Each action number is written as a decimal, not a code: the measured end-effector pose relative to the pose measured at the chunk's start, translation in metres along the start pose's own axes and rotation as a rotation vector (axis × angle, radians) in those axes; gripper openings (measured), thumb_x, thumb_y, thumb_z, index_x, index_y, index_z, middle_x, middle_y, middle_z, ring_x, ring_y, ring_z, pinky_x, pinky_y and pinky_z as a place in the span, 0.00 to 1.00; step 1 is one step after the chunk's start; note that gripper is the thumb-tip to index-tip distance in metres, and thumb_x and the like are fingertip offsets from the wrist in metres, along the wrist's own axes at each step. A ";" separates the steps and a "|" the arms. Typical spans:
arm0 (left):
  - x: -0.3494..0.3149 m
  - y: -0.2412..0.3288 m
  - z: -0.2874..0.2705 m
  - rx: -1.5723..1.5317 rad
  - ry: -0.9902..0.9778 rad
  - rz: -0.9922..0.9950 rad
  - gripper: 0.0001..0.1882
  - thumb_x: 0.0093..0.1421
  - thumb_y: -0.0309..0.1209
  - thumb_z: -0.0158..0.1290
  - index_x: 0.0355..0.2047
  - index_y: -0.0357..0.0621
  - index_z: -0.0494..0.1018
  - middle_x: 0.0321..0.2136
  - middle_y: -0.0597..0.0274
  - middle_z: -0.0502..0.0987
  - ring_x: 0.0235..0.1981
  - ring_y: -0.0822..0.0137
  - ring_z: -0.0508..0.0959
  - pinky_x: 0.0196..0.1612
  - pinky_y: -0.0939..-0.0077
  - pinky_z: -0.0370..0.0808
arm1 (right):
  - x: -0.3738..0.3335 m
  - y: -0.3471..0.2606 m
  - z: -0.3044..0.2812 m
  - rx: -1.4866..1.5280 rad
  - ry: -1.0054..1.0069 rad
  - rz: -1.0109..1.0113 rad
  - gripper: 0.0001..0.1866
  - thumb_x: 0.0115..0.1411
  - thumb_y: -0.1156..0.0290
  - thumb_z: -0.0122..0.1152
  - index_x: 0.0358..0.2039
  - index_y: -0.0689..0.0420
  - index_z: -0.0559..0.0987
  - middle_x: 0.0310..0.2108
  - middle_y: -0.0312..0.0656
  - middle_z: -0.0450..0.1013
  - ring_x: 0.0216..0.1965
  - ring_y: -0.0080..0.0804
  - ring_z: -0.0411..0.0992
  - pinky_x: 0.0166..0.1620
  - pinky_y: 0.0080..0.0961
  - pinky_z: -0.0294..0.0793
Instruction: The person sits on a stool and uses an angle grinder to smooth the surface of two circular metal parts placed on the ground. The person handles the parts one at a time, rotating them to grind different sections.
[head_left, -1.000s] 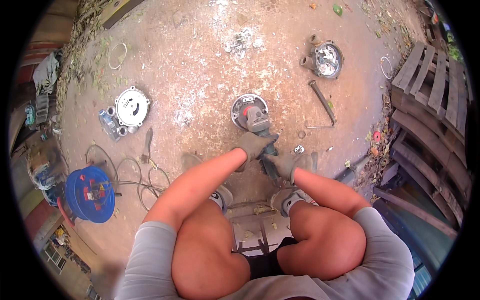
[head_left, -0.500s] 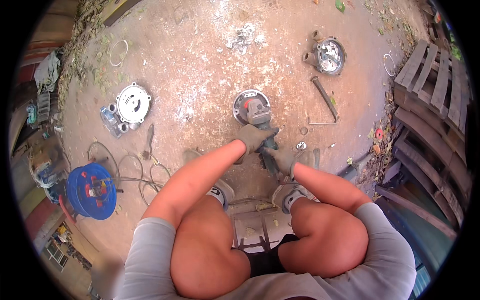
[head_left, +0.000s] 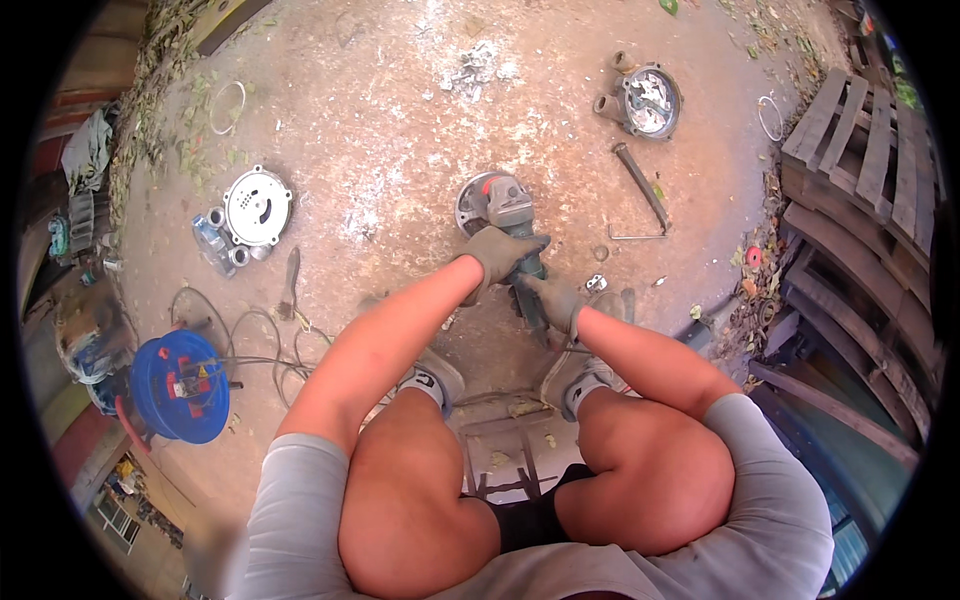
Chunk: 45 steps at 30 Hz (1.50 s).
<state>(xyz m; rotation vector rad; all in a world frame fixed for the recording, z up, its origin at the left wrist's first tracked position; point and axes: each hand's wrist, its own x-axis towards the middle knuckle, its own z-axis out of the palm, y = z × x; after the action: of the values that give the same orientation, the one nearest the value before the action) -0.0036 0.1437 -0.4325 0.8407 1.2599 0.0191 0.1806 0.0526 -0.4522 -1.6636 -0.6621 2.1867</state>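
Note:
Both my hands wear grey-brown work gloves and hold an angle grinder [head_left: 512,208] in front of my feet. My left hand [head_left: 495,258] is wrapped round it just behind the grey head. Farther back, my right hand [head_left: 557,304] is closed round the green body. Beneath and left of the grinder's head lies a round metal housing [head_left: 465,212], mostly covered by the tool. Whether the disc touches the metal is hidden.
A pale round cover [head_left: 258,207] lies left; a pipe-ended housing [head_left: 650,102], hammer [head_left: 641,187] and hex key [head_left: 637,237] lie right. A blue cable reel [head_left: 180,386] stands lower left, its cable [head_left: 262,362] trailing toward my feet. Wooden pallets [head_left: 850,150] line the right.
The grinder's head has come up and slightly left, and now looks larger and covers more of the round housing. Both my hands keep their hold. The whole view has shifted a little.

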 end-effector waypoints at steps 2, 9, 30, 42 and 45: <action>0.001 0.015 0.001 0.048 -0.036 -0.017 0.34 0.66 0.60 0.65 0.49 0.36 0.87 0.41 0.55 0.89 0.35 0.66 0.86 0.43 0.69 0.83 | -0.001 0.006 -0.007 0.030 0.029 -0.022 0.19 0.74 0.60 0.62 0.55 0.62 0.80 0.37 0.46 0.84 0.32 0.36 0.83 0.38 0.36 0.84; -0.015 -0.020 0.020 -0.033 0.131 -0.041 0.33 0.65 0.60 0.67 0.47 0.37 0.88 0.40 0.54 0.89 0.36 0.66 0.87 0.43 0.68 0.83 | -0.011 0.003 -0.006 -0.207 -0.009 0.027 0.19 0.71 0.58 0.67 0.53 0.60 0.83 0.35 0.45 0.84 0.33 0.36 0.84 0.38 0.35 0.84; -0.020 -0.044 0.058 0.122 0.108 0.023 0.38 0.59 0.67 0.67 0.45 0.40 0.88 0.42 0.47 0.90 0.45 0.49 0.90 0.50 0.57 0.82 | -0.032 0.076 -0.012 0.202 -0.084 -0.029 0.17 0.73 0.64 0.66 0.54 0.62 0.81 0.39 0.46 0.84 0.34 0.35 0.83 0.40 0.35 0.84; -0.044 -0.014 0.049 0.059 0.152 -0.089 0.35 0.63 0.62 0.67 0.44 0.38 0.89 0.38 0.53 0.90 0.38 0.63 0.88 0.46 0.65 0.83 | -0.026 0.061 -0.009 0.090 -0.105 0.030 0.18 0.73 0.61 0.65 0.55 0.61 0.81 0.39 0.46 0.84 0.35 0.34 0.84 0.39 0.35 0.84; -0.050 -0.015 0.052 0.133 0.175 -0.071 0.34 0.62 0.62 0.67 0.45 0.38 0.88 0.39 0.52 0.90 0.39 0.60 0.88 0.46 0.63 0.83 | -0.029 0.062 -0.016 -0.132 -0.159 0.091 0.18 0.74 0.60 0.65 0.55 0.60 0.80 0.38 0.45 0.84 0.35 0.35 0.84 0.40 0.35 0.85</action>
<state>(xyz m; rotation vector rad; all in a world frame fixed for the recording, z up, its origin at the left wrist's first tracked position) 0.0161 0.0826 -0.3969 0.9233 1.4675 -0.0496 0.2057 -0.0122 -0.4649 -1.6233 -0.8046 2.4062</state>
